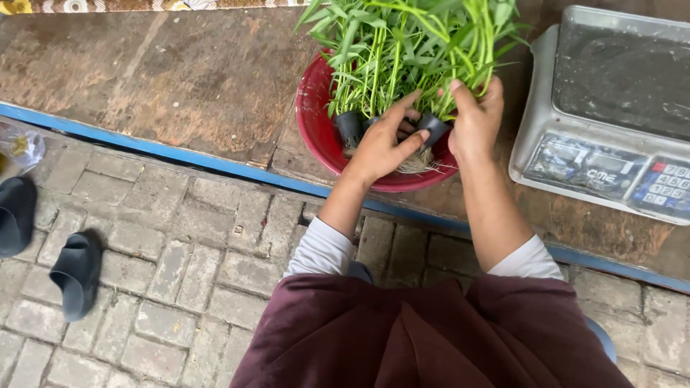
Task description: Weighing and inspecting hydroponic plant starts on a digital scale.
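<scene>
A red bowl (314, 118) sits on a worn brown platform and holds a bunch of long green leafy stems (402, 50) rooted in small black net pots (350, 127). My left hand (381, 147) reaches into the bowl, fingers spread among the pots and pale roots. My right hand (476, 118) grips the stems just above another black pot (433, 128). The stems stand upright and fan out over the bowl.
A white digital scale (604, 115) with a grey pan stands to the right of the bowl. The platform has a blue edge (144, 144). Below lies brick paving with two dark slippers (75, 273) at the left and a clear plastic bag (21, 147).
</scene>
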